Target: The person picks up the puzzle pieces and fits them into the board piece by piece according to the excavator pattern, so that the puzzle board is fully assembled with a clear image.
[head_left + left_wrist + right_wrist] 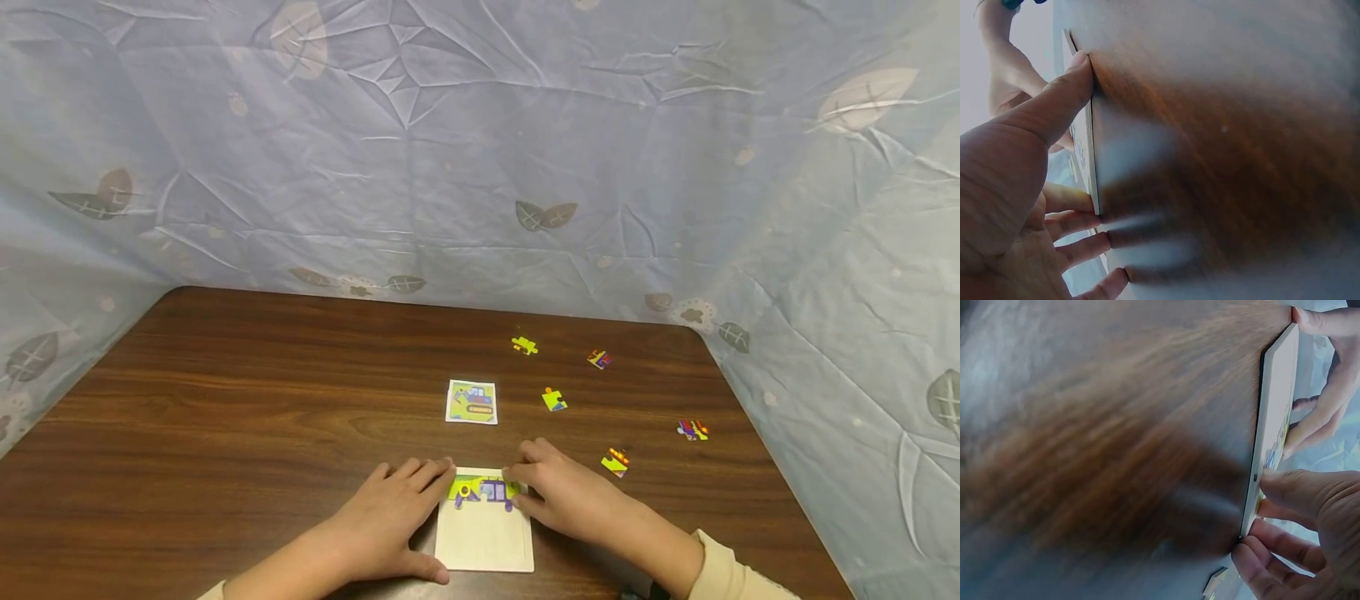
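Left hand (390,518) braces the tray (483,542) on the counter (225,400), fingers spread, right hand (570,493) curls its fingers round the far right corner, and an uneven thumb press could pop the pieces (491,490) inside loose!

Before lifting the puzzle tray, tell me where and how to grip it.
Probably pinch the puzzle tray by both side edges, left hand from the left, right hand opposite: it lies flat and thin, with pieces along its far end.

Place: screened off; I can't tell which room.
Cloth (405,183): leaf-printed, walling three sides.
Table (262,375): dark wood-grain.
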The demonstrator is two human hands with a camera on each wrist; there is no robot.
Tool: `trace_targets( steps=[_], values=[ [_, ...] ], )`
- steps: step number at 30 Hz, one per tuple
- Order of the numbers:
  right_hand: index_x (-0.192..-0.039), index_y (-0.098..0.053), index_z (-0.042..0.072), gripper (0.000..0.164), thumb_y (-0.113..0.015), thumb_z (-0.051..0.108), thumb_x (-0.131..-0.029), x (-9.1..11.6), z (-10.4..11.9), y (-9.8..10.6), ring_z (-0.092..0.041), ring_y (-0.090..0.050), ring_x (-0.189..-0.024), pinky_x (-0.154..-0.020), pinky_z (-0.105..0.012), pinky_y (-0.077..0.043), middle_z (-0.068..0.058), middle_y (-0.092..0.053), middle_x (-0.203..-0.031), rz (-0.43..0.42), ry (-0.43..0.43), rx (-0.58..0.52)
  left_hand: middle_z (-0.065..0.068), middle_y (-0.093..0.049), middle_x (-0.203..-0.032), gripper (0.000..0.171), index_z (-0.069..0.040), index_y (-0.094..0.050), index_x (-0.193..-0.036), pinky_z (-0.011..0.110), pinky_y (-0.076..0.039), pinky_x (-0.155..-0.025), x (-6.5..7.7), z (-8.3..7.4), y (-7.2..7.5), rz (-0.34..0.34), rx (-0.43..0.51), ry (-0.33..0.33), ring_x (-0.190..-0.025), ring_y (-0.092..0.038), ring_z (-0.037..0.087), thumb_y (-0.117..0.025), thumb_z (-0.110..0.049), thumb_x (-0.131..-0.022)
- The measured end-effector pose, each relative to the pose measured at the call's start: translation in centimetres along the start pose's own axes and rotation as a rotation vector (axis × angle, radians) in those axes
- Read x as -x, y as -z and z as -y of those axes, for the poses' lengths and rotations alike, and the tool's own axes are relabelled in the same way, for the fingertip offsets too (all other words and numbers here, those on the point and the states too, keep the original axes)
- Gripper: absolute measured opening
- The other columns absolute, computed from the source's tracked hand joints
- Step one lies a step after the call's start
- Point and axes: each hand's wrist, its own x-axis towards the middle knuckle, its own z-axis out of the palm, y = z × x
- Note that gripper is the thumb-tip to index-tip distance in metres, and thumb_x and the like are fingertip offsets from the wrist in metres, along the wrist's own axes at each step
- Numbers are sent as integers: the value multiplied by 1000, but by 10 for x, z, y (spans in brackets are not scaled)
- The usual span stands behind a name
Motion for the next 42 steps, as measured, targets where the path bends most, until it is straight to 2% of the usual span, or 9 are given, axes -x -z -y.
trace_targets(
  steps=[10, 17, 22, 28, 34, 39, 42],
  values=[
    [-119, -76, 11, 24, -76, 19, -96, 2, -2, -6, -4, -47, -91, -74, -16, -48, 6, -59, -101, -39, 32, 23, 10, -46, -165, 117, -8, -42, -160, 63, -45, -109, 0, 1, 0, 5, 3, 3, -144, -49, 30, -74, -79, -73],
    [-123, -73, 14, 27, -72, 29, -100, 1, -7, 2, -2, -45, -87, -73, -17, -47, 6, -60, -105, 67, -5, -39, 9, -46, -165, 118, -8, -41, -160, 61, -46, -108, 0, 0, -3, -1, -10, 1, -144, -49, 29, -73, -81, -73],
    [-125, -72, 13, 29, -69, 30, -102, 1, -15, 6, -4, -56, -95, -83, -24, -54, 4, -65, -115, 74, -1, -93, 8, -45, -166, 118, -8, -40, -161, 61, -45, -109, 0, -1, -2, 3, -6, 4, -145, -48, 29, -73, -81, -73],
    [-124, -73, 12, 26, -64, 28, -105, 1, -33, 11, -10, -65, -102, -87, -29, -58, 1, -69, -118, 6, 28, -149, 9, -44, -166, 118, -8, -40, -161, 63, -44, -109, 0, -1, 0, 14, 2, 7, -146, -48, 30, -74, -80, -73],
    [-119, -74, 10, 20, -64, 21, -105, 1, -61, 23, -18, -70, -103, -88, -37, -60, -2, -72, -113, -110, 34, -147, 9, -44, -166, 118, -8, -40, -160, 63, -45, -109, 0, -1, 1, 10, -1, 3, -145, -48, 31, -74, -80, -73],
    [-115, -74, 6, 17, -69, 15, -101, 3, -93, 32, -16, -68, -95, -84, -39, -60, -3, -71, -107, -194, -26, -113, 9, -44, -166, 119, -8, -40, -161, 64, -44, -110, 1, -1, 1, 6, 11, 2, -146, -48, 31, -74, -80, -73],
    [-116, -73, 5, 18, -70, 13, -100, 8, -113, 36, -15, -67, -95, -83, -39, -59, -3, -71, -108, -214, -85, -106, 9, -44, -166, 119, -8, -40, -161, 63, -44, -110, 1, -1, 1, 1, 8, -1, -146, -48, 30, -73, -80, -73]
  ],
)
